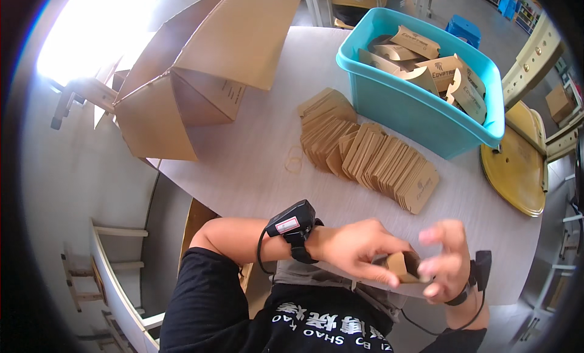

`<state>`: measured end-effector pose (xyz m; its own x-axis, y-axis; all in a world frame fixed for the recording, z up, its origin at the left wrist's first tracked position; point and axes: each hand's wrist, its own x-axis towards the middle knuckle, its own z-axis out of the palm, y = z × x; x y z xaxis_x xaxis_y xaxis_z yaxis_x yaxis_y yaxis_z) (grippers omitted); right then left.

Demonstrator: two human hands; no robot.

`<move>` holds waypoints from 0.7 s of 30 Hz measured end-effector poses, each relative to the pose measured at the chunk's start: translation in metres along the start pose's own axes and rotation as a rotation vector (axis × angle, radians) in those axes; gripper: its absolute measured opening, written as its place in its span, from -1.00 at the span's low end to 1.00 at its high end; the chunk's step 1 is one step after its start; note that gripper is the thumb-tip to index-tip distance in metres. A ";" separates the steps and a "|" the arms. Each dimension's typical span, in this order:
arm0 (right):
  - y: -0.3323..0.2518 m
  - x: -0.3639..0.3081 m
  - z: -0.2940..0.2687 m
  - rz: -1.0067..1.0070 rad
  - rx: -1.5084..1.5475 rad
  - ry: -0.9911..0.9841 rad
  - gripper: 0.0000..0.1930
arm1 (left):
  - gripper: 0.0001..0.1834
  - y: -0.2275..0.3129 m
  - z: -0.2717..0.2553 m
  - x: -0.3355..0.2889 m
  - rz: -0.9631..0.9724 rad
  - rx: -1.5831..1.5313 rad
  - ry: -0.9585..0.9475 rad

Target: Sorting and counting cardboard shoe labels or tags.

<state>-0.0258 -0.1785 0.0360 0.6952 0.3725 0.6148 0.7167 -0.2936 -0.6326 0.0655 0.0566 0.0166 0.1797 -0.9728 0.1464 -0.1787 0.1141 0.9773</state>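
Note:
My left hand [364, 248] grips a small brown pillow box [398, 265] of kraft card near the table's front edge. The box's end toward my right hand looks open, its flaps partly hidden by fingers. Just right of it is my right hand [447, 263], smeared by motion, its fingers curved and apart with nothing seen between them. Beyond both hands, a long fanned row of flat, unfolded card boxes [380, 161] lies on the table. A turquoise plastic bin [420, 116] behind the row holds several folded pillow boxes [435, 70].
A large open carton [155, 119] stands at the table's [255, 170] left. Thin rubber bands [294, 159] lie beside the flat boxes. A yellow round-seated chair [517, 164] is at the right, and a blue stool [463, 29] stands behind the bin. Cables hang from both wrist devices.

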 end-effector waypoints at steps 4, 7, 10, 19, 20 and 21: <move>-0.004 -0.001 0.030 0.496 0.907 -0.026 -0.06 | -0.60 -0.004 0.000 0.000 0.169 -0.057 0.192; -0.011 0.006 0.033 0.618 1.031 -0.048 -0.01 | -0.48 -0.005 0.004 0.005 0.243 -0.039 0.217; -0.007 0.006 0.030 0.647 1.034 -0.112 0.08 | -0.36 -0.006 0.004 0.004 0.206 -0.033 0.171; -0.004 -0.003 0.036 0.761 1.084 0.003 -0.18 | -0.30 -0.011 0.007 0.008 0.247 0.322 0.190; -0.001 -0.008 0.038 0.708 1.092 0.014 -0.26 | -0.30 -0.010 0.008 0.008 0.248 0.319 0.184; -0.001 -0.007 0.038 0.706 1.094 0.020 -0.26 | -0.29 -0.008 0.009 0.007 0.180 0.264 0.185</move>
<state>-0.0335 -0.1471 0.0141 0.9090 0.4168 -0.0054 -0.2113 0.4494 -0.8680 0.0598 0.0477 0.0088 0.2903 -0.8861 0.3613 -0.4625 0.2006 0.8636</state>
